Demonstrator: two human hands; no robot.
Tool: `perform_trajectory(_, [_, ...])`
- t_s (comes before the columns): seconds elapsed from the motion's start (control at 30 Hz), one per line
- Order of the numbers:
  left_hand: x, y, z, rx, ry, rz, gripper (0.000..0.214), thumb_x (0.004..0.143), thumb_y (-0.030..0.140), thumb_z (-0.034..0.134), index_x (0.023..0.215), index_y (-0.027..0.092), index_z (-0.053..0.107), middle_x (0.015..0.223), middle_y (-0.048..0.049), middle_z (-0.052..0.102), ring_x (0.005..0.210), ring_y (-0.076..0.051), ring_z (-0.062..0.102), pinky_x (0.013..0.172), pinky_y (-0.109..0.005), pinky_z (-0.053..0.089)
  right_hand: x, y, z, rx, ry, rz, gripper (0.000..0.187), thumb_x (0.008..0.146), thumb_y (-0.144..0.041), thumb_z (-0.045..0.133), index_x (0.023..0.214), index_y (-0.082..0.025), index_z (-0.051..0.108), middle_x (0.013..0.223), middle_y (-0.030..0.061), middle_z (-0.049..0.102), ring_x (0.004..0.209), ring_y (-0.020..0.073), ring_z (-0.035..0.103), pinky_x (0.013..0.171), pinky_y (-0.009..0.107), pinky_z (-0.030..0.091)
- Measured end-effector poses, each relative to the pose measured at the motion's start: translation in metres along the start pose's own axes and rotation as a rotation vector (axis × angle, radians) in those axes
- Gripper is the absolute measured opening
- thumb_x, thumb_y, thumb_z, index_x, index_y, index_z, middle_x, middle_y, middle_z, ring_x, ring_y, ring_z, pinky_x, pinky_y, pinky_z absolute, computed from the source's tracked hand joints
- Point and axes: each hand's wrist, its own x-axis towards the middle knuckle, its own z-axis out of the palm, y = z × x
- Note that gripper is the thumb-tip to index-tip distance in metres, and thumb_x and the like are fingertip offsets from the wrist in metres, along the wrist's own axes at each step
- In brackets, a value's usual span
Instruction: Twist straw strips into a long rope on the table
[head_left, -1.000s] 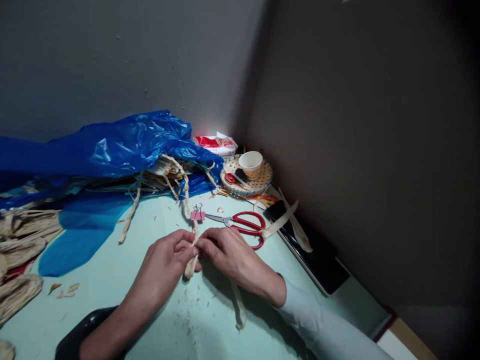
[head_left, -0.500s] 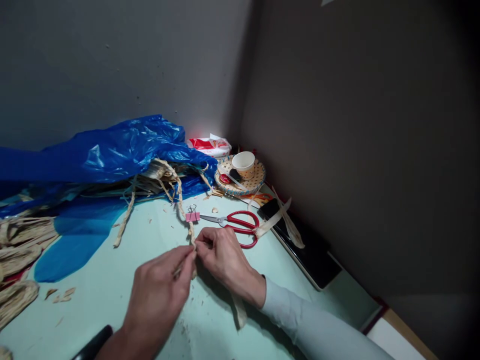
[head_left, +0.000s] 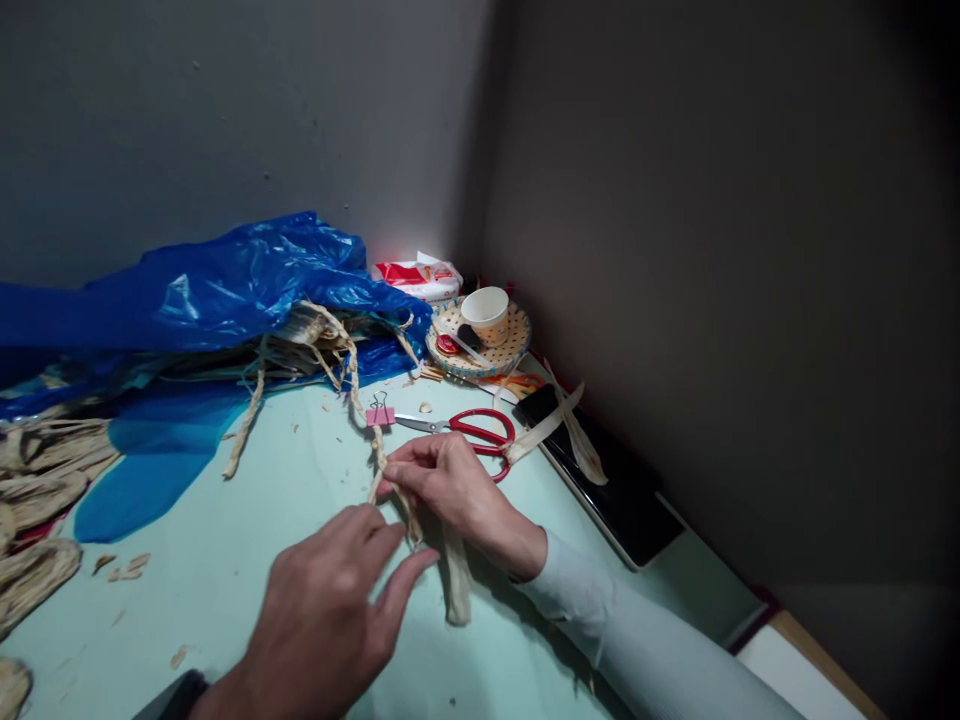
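A braided cord of dry, pale plant fibre (head_left: 354,375) runs down from the blue bag. A pink binder clip (head_left: 380,416) grips it on the table. Below the clip, my right hand (head_left: 457,490) pinches the braid between thumb and fingers. Loose ends hang under that pinch, and a flat pale strip (head_left: 456,585) trails beneath my right wrist. My left hand (head_left: 337,590) is just nearer to me, thumb and forefinger spread apart beside a loose strand; its other fingers are partly hidden. Red-handled scissors (head_left: 480,430) lie just beyond my right hand.
A blue plastic bag (head_left: 247,280) full of fibres lies along the wall. Fibre bundles (head_left: 45,480) rest at left. A woven tray (head_left: 514,350) carries a paper cup (head_left: 486,312). A black phone-like slab (head_left: 615,510) lies at right, with fibre strips across it.
My left hand has let go of the braid, and its thumb and forefinger have spread. My right hand still pinches the braid below the clip. The loose ends now hang apart.
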Motion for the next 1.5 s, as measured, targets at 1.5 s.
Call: perform_trajectory(1.5, [0.023,-0.025,0.016,-1.362,-0.098,-1.013,0.015,0.071,0.030,0.076,0.070,0.015,0.071,0.050,0.0078,0.042,0.050,-0.007,0.023,0.047,-0.019,0.020,-0.035,0.007,0.018,-1.292,0.107,-0.615,0.022,0.097,-0.023,0.047,0.095,-0.012,0.066,0.085,0.0095,0.066,0.081,0.0250,0.057,0.072,0.038,0.039])
